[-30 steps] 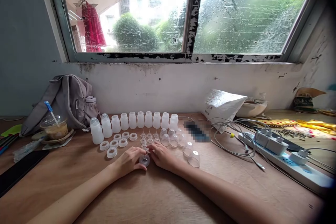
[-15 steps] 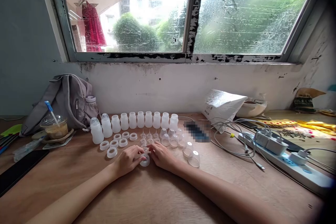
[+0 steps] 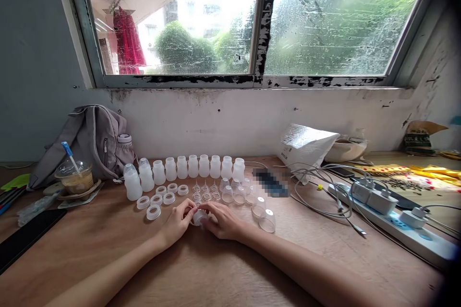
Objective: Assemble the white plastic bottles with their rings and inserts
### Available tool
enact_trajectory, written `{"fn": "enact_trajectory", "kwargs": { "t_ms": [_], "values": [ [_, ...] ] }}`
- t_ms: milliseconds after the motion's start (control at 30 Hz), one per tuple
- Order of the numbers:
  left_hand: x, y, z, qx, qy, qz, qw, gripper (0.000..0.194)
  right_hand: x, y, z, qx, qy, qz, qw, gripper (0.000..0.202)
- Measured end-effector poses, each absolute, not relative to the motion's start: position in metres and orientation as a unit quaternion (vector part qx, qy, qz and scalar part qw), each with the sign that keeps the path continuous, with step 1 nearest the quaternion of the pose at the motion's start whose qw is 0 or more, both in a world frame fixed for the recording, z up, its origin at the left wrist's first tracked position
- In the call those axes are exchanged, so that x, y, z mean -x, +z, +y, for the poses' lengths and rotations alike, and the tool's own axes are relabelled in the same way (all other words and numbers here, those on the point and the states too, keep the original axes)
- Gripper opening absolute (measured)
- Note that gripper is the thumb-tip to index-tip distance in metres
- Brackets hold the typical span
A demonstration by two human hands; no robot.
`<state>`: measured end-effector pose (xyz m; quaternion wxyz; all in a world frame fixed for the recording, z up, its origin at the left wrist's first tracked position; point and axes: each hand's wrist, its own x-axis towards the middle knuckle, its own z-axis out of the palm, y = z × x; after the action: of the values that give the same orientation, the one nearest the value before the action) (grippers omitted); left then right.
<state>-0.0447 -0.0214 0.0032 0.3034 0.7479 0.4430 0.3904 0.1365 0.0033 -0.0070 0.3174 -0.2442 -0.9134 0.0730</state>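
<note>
My left hand [image 3: 181, 219] and my right hand [image 3: 220, 219] meet at a white ring [image 3: 198, 218] low over the table, with a small clear nipple at its top between the fingertips. Both hands have their fingers closed on it from either side. Just beyond them stand several clear nipples [image 3: 206, 196] in short rows. To the left lie several white rings [image 3: 153, 212]. Several clear domed caps [image 3: 267, 221] sit to the right. Behind is an arc of frosted white bottles [image 3: 193, 166]; the two leftmost ones [image 3: 133, 182] have tops on.
A grey backpack [image 3: 93, 139], an iced drink cup [image 3: 76, 177] and a black phone [image 3: 30, 235] are at the left. Cables [image 3: 324, 201], a white power strip [image 3: 425, 239] and a silvery white bag [image 3: 306, 148] occupy the right. A window is above the wall.
My fingers have closed in on the ring, the right hand moving back toward me around its near side. The ring now looks tilted between them, with the nipple at its top.
</note>
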Motion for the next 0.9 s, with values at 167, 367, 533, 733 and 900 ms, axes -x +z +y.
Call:
{"fn": "enact_trajectory", "kwargs": {
  "t_ms": [167,367,533,733,900],
  "values": [
    [0.043,-0.001,-0.018,-0.684,0.406,0.454,0.401,0.033,-0.134,-0.016,0.007,0.296,0.065,-0.896,0.323,0.017],
    [0.047,-0.001,-0.017,-0.714,0.365,0.403,0.442,0.038,-0.134,-0.02,0.014,0.368,0.085,-0.861,0.341,0.008],
    [0.049,0.006,-0.022,-0.719,0.314,0.382,0.489,0.04,-0.134,-0.017,0.018,0.393,0.162,-0.828,0.365,0.016],
    [0.046,0.009,-0.023,-0.689,0.307,0.39,0.528,0.049,-0.13,-0.015,0.018,0.387,0.22,-0.813,0.375,0.021],
    [0.043,0.005,-0.022,-0.683,0.314,0.38,0.539,0.052,-0.129,-0.017,0.023,0.391,0.211,-0.813,0.375,0.022]
  ]
}}
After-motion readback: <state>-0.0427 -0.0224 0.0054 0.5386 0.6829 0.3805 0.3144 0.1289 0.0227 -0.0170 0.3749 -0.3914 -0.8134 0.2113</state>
